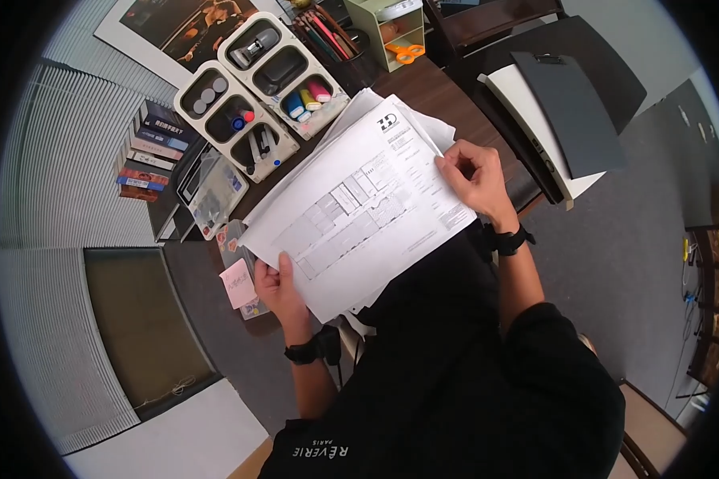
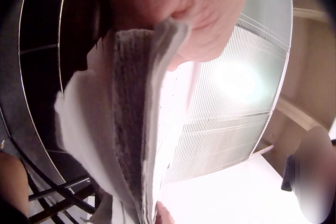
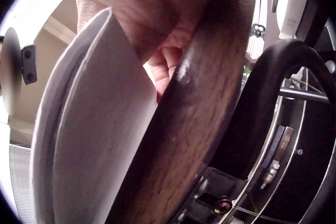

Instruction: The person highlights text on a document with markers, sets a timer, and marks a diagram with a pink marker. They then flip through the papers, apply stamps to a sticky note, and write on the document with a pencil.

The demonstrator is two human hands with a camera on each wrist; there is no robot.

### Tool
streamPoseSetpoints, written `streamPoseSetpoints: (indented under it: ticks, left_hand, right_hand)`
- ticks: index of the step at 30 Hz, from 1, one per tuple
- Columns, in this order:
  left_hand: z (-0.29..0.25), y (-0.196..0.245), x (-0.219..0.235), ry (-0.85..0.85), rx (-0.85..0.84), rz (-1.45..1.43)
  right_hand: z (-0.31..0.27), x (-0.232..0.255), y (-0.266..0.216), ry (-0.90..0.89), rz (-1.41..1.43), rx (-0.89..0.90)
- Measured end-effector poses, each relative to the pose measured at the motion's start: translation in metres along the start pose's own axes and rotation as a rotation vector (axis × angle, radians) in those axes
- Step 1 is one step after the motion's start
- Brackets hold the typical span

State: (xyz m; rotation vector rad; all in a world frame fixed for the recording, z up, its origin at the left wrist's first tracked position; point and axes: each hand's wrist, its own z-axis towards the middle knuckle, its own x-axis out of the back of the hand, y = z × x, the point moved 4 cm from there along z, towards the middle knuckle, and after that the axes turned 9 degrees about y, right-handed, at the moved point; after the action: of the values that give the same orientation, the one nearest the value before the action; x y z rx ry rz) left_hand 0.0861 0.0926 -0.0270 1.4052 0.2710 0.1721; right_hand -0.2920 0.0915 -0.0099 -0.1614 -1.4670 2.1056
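A stack of printed paper sheets (image 1: 351,231), the top one bearing a floor-plan drawing, is held at a tilt over the table's edge. My left hand (image 1: 282,294) grips its near left edge, thumb on top and fingers underneath. At the right edge my right hand (image 1: 478,180) pinches the sheets between thumb and fingers. The left wrist view shows the layered paper edges (image 2: 131,113) below the left hand (image 2: 184,8). In the right wrist view the sheets (image 3: 100,113) bow beside the right hand (image 3: 147,14). More loose sheets (image 1: 435,128) stick out behind the stack.
White organizer trays (image 1: 303,60) with markers stand behind the papers. A pencil holder (image 1: 327,36) and orange scissors (image 1: 407,53) are at the back. A plastic case with a pink note (image 1: 238,282) lies left, a dark clipboard (image 1: 567,112) right. The dark wood table (image 1: 423,92) curves rightward.
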Motion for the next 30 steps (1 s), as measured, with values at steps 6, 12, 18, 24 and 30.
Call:
streamPoseSetpoints:
  ticks: [6, 12, 18, 24, 30]
  left_hand:
    - [0.0, 0.0, -0.003, -0.001, -0.003, -0.03]
    - [-0.001, 0.001, -0.003, -0.016, 0.003, 0.0]
    - [0.001, -0.002, 0.001, -0.016, -0.006, 0.002]
    - [0.001, -0.003, -0.002, -0.011, -0.012, -0.015]
    - [-0.001, 0.0, -0.002, -0.002, -0.001, -0.019]
  right_hand:
    - [-0.001, 0.002, -0.003, 0.018, -0.03, -0.008]
    - [0.0, 0.001, -0.002, 0.019, -0.03, 0.008]
    - [0.003, 0.001, -0.003, 0.013, -0.071, 0.045]
    - [0.004, 0.006, -0.004, -0.041, 0.04, 0.112]
    - [0.002, 0.005, 0.001, -0.07, 0.014, 0.035]
